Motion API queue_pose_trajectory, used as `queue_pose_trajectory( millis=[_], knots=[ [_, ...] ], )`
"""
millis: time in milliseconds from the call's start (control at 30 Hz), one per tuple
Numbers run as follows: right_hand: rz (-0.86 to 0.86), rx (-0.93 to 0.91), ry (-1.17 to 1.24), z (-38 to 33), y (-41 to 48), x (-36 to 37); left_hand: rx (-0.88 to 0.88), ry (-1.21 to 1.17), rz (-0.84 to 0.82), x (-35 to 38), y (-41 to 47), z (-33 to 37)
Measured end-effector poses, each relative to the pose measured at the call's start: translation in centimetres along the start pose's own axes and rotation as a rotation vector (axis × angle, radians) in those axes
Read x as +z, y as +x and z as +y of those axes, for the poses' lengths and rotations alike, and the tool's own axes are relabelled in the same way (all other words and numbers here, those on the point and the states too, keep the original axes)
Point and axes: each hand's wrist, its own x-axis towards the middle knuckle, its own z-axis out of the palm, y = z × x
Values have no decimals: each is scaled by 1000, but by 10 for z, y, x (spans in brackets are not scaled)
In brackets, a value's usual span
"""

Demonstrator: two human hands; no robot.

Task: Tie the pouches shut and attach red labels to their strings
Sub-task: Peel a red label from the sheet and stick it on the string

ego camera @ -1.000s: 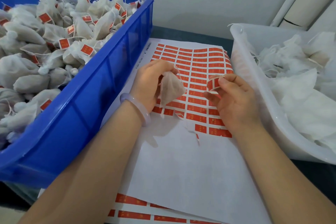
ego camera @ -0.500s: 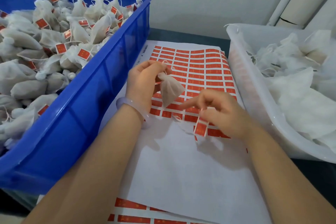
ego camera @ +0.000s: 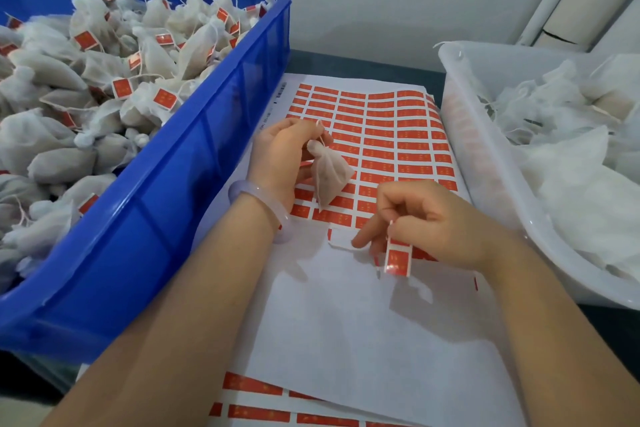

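My left hand [ego camera: 282,152] pinches the tied neck and string of a small white pouch [ego camera: 330,173], which hangs over the sheet of red labels [ego camera: 381,135]. Lower right of it, my right hand [ego camera: 436,222] pinches a peeled red label [ego camera: 397,258] that hangs down from the fingers just above the bare white part of the sheet. Its index finger points down and left at the sheet near the last row of labels. Pouch and label are apart.
A blue crate [ego camera: 166,218] on the left is heaped with tied, labelled pouches. A clear plastic bin [ego camera: 485,191] on the right holds white pouches without labels. More label sheets [ego camera: 259,392] lie under the top one at the near edge.
My right hand moved down and left from the bin side to the sheet's lower label rows, and a red label now hangs from its fingers. My left hand kept hold of the pouch.
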Motion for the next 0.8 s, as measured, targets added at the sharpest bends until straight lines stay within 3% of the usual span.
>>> queue_pose_trajectory(
  millis=[100, 400, 633, 700, 800],
  knots=[
    [-26, 49, 0, 3, 0, -6, 16, 12, -42, 0, -2, 0],
    [9, -38, 106, 3, 9, 12, 122, 77, -72, 7, -12, 6],
    [51, -105, -88, 0, 12, 24, 205, 185, -99, 13, -20, 9],
    [139, -147, 28, -1, 11, 15, 232, 235, -98, 15, -22, 9],
    [542, -185, 179, 2, 9, -1, 263, 303, -26, 14, -22, 9]
  ],
)
